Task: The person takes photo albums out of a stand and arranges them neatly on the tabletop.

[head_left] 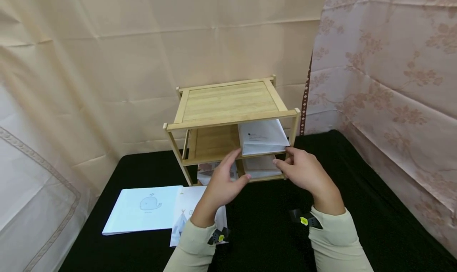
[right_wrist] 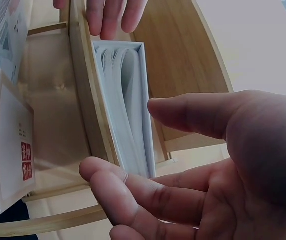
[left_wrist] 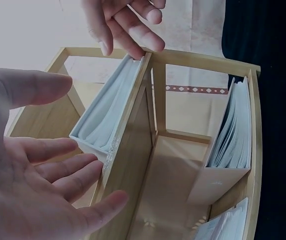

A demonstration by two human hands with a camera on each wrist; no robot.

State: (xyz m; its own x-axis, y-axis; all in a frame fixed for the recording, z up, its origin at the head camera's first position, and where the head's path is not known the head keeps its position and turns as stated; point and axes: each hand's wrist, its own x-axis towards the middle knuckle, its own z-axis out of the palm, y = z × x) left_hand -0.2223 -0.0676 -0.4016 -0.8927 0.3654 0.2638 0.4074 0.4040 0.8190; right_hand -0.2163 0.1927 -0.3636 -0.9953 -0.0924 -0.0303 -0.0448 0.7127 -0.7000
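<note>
A white book [head_left: 264, 137] lies flat on the middle board of a small wooden shelf [head_left: 228, 101], at its right side. My left hand [head_left: 225, 181] is at the book's left end, fingers extended and thumb apart. In the left wrist view its fingertips [left_wrist: 95, 165] are close to the book's corner; contact is hard to tell. My right hand [head_left: 303, 167] is at the right end, fingers loosely bent. Its thumb [right_wrist: 182, 112] reaches the book's cover in the right wrist view. The book's page edges [right_wrist: 123, 100] face outward.
Below, the bottom level holds another pale book [head_left: 260, 165] at right and a picture-covered one [head_left: 210, 173] at left. A whale-drawing book [head_left: 150, 208] lies on the black cloth [head_left: 264, 224], beside a tent-print book [head_left: 182, 220]. Curtains [head_left: 214, 46] hang behind.
</note>
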